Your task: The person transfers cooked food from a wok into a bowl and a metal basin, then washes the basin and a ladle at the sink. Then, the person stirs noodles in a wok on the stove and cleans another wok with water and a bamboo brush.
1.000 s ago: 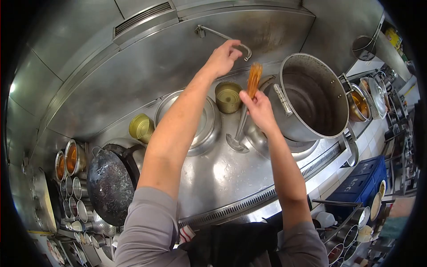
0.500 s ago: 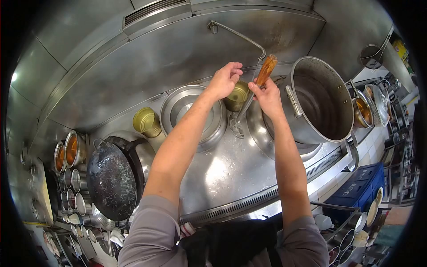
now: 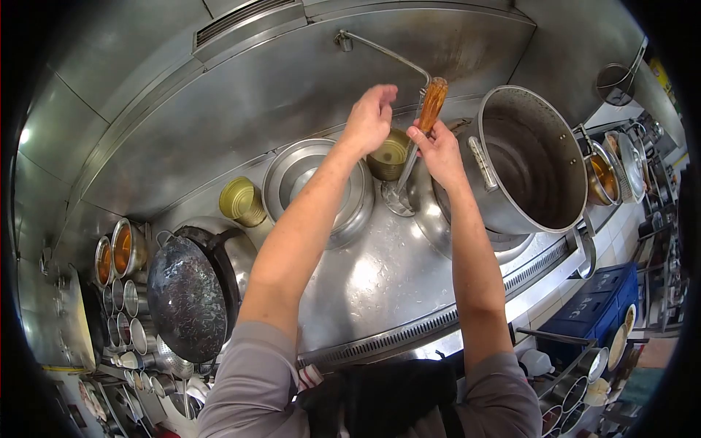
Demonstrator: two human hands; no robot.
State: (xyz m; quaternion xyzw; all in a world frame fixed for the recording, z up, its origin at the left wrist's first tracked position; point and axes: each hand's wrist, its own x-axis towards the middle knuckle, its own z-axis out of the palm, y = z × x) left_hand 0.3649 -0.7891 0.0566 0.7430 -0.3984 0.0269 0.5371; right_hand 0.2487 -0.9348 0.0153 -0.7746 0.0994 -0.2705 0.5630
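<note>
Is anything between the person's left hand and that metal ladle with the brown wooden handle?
Yes, in this view: the tip of the thin, bent metal tap and what looks like falling water show between the bare left hand and the metal ladle. Depth is hard to judge.

This is a commercial kitchen: behind the big stockpot (image 3: pixel 504 203) runs a steel wall (image 3: pixel 263 87); left of it are a steel counter (image 3: pixel 358 306), a swivel tap (image 3: pixel 387 52), a black wok (image 3: pixel 186 299) and, farther left, metal canisters (image 3: pixel 144 336).
</note>
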